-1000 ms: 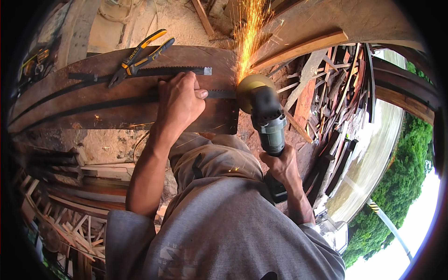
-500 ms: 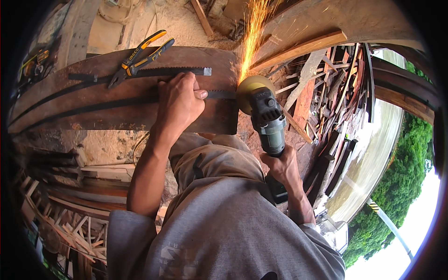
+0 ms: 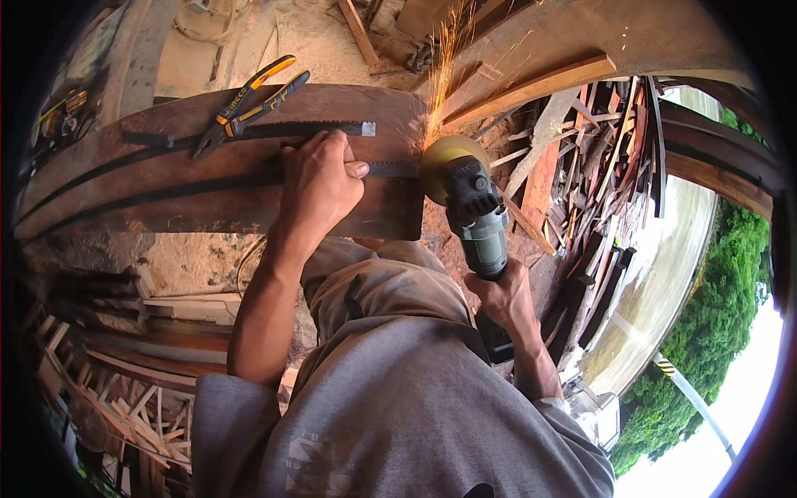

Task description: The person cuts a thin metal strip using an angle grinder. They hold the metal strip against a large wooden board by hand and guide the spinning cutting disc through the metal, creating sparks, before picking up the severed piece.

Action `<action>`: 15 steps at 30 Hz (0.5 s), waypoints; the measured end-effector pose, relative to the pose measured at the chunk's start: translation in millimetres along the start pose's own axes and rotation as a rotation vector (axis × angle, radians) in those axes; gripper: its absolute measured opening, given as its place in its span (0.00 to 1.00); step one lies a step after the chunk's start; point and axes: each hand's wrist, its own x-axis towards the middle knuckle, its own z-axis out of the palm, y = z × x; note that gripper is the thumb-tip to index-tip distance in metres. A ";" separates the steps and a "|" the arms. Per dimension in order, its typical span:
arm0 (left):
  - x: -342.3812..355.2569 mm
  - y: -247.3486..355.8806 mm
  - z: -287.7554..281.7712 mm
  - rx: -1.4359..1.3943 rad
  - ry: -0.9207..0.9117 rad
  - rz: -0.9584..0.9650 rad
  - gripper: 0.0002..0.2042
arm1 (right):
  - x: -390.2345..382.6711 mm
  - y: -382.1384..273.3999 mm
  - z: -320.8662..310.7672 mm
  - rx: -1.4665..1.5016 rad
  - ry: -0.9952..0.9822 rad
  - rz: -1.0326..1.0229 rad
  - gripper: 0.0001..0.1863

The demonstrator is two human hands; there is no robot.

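My left hand (image 3: 322, 176) is closed on a dark toothed saw blade (image 3: 391, 169), holding it against a brown wooden board (image 3: 349, 217). My right hand (image 3: 504, 292) grips the body of an angle grinder (image 3: 484, 242). Its yellowish disc (image 3: 437, 162) meets the blade's end at the board's right edge, and orange sparks (image 3: 438, 104) fly away from me. Farther back on the board runs another toothed strip (image 3: 286, 129) with a bright, bare end. Yellow-and-black pliers (image 3: 226, 119) lie across it, left of my left hand. A short dark piece (image 3: 148, 139) sits at the far left.
A heap of wood offcuts (image 3: 594, 158) spreads to the right, with a long plank (image 3: 540, 85) beyond the grinder. More stacked timber (image 3: 158, 365) stands at the lower left. Sawdust covers the ground (image 3: 290, 37) past the board.
The spark stream has become thinner and dimmer. My hands, the grinder and the pliers stay almost where they were.
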 end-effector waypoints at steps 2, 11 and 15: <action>0.1 1.2 -0.7 0.009 0.001 -0.004 0.06 | 0.3 -0.9 -0.9 -0.025 -0.016 0.017 0.16; 1.1 4.6 -2.6 0.001 0.034 -0.002 0.09 | -3.3 -2.7 -2.0 -0.020 0.012 -0.006 0.16; 1.2 4.9 -2.4 0.026 0.040 0.018 0.09 | -0.9 -6.2 -5.1 -0.042 -0.022 0.018 0.16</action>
